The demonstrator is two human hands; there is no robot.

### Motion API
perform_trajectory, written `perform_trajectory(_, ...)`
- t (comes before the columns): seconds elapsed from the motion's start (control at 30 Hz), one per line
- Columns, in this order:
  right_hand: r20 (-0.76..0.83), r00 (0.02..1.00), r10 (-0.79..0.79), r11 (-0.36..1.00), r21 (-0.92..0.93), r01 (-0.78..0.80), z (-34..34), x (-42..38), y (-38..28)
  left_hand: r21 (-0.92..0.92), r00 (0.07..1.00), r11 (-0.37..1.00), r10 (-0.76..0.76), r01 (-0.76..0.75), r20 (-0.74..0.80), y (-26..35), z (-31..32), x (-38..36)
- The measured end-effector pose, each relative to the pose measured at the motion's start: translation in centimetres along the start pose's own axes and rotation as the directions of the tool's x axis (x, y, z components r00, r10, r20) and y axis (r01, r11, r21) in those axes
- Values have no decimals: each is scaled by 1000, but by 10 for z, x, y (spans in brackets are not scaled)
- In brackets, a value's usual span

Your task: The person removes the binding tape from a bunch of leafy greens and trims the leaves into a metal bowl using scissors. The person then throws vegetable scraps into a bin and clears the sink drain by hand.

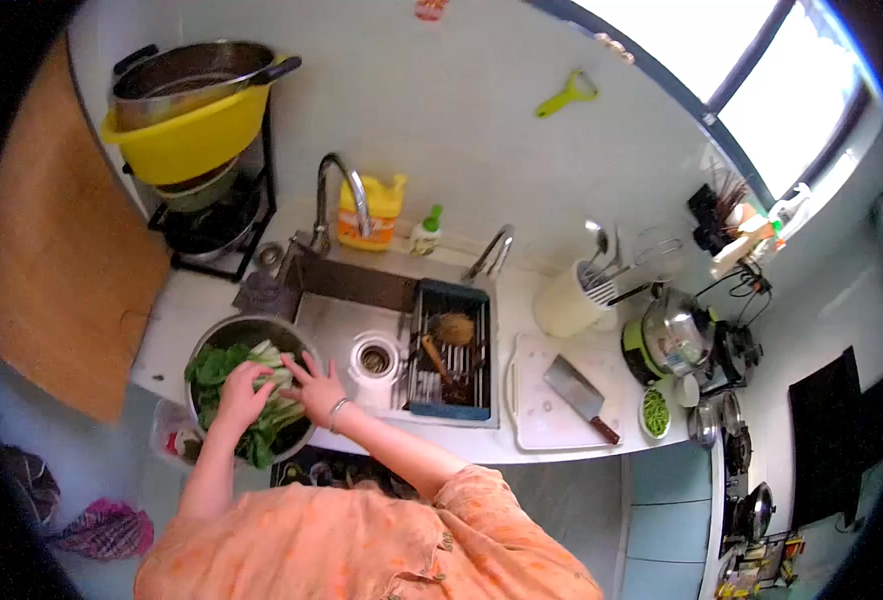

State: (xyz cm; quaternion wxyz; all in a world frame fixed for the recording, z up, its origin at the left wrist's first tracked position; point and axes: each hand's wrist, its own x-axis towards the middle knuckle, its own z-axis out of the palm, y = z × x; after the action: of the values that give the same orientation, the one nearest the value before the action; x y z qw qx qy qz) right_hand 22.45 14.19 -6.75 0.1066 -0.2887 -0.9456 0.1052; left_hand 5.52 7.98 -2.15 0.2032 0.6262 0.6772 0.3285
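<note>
Leafy green vegetables (220,364) with pale stalks fill a round metal basin (295,441) at the left end of the counter. My left hand (246,393) is bent down into them, its fingers curled around some of the stalks. Beside it, at the basin's right side, my right hand (316,392) has its fingers spread over the pale stalks, the fingertips touching them. A bracelet circles my right wrist. Exactly which stalks my left fingers grip is hard to make out.
Right of the basin lies the sink (347,310), holding a dark drain basket (482,350). Beyond it, a cleaver (575,388) lies on a white cutting board (540,430). A bowl of cut greens (656,413) stands nearby. Stacked basins (187,140) rise at the back left.
</note>
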Motion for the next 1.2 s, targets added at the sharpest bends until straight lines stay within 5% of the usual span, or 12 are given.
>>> perform_trajectory(0.23, 75, 996, -44, 977, -207, 59, -194, 12, 98, 83, 990, 997, 21, -10, -142, 12, -16, -4)
perform_trajectory(0.27, -232, 960, -159, 940, -332, 75, -219, 10, 134, 77, 987, 994, -71, 83, -145, 18, -19, -5)
perform_trajectory(0.3, -274, 961, -42, 940, -337, -55, -271, 9, 151, 68, 975, 982, -167, 179, -149, 25, -20, -7)
perform_trajectory(0.53, -693, 549, -467, 720, -659, -219, -523, 55, 329, 39, 935, 971, -214, 234, -282, 84, 28, 0)
perform_trajectory(0.7, -795, 602, -82, 720, -464, -516, -585, 102, 381, 15, 936, 983, -172, 185, -306, 127, 41, -6)
perform_trajectory(0.77, -788, 549, -280, 598, -590, -542, -592, 125, 420, 31, 921, 976, -191, 214, -339, 133, 41, -12)
perform_trajectory(0.83, -751, 658, 54, 576, -515, -634, -599, 130, 411, 72, 904, 960, -228, 271, -361, 144, 39, -19)
perform_trajectory(0.97, -845, 530, -72, 558, -474, -681, -590, 122, 380, 4, 878, 939, -321, 344, -355, 147, 43, -29)
perform_trajectory(1.03, -884, 393, -253, 683, -451, -575, -592, 120, 385, 44, 874, 926, -337, 374, -349, 145, 46, -33)
perform_trajectory(1.1, -921, 132, -367, 928, -372, -11, -598, 127, 416, 69, 878, 937, -292, 341, -380, 143, 50, -33)
perform_trajectory(1.13, -912, 210, -352, 912, -385, -140, -587, 106, 384, 34, 870, 952, -262, 303, -417, 135, 57, -33)
perform_trajectory(1.2, -963, 254, -86, 984, -43, 171, -549, 89, 347, -74, 883, 971, -239, 229, -403, 145, 61, -16)
